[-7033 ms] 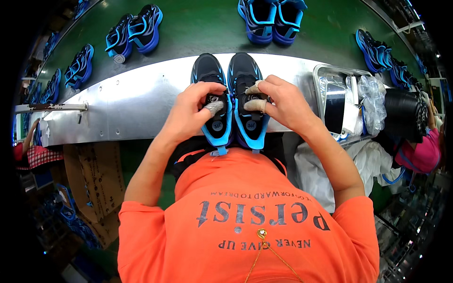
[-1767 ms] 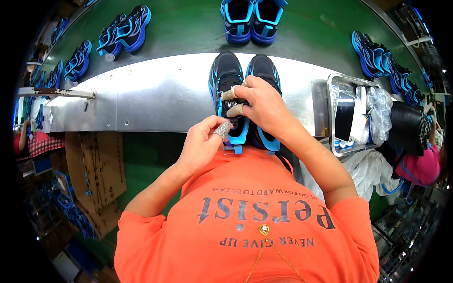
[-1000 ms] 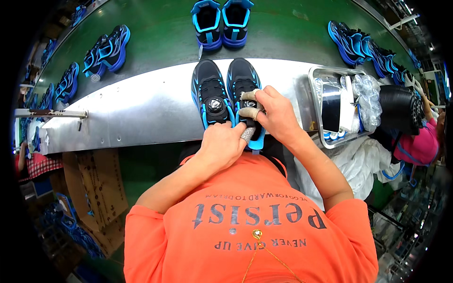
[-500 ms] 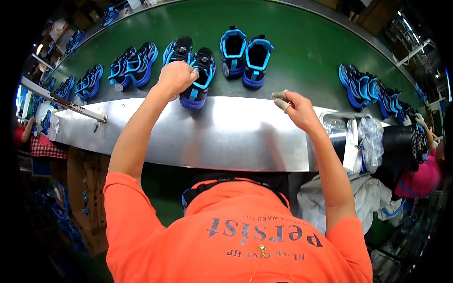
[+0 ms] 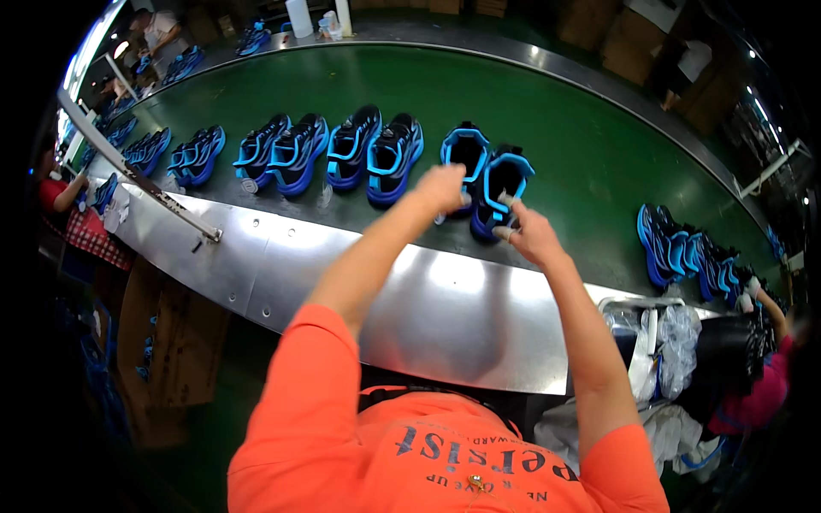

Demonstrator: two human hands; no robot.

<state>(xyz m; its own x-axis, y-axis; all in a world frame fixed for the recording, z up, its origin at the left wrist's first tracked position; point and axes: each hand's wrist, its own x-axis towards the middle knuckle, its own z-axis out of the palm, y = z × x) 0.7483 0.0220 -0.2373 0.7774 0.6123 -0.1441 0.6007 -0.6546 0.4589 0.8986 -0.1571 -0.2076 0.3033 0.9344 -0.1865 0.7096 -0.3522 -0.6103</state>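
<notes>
Left hand [image 5: 443, 188] overlapped the left shoe [image 5: 469, 137], grip unclear; right hand [image 5: 535, 234], fingers parted, was at the right shoe [image 5: 490, 208]; even, gentle holds seemed best

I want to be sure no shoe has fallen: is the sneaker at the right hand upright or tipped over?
Upright: the sneaker at the right hand has its sole toward the green belt and its opening upward.
</notes>
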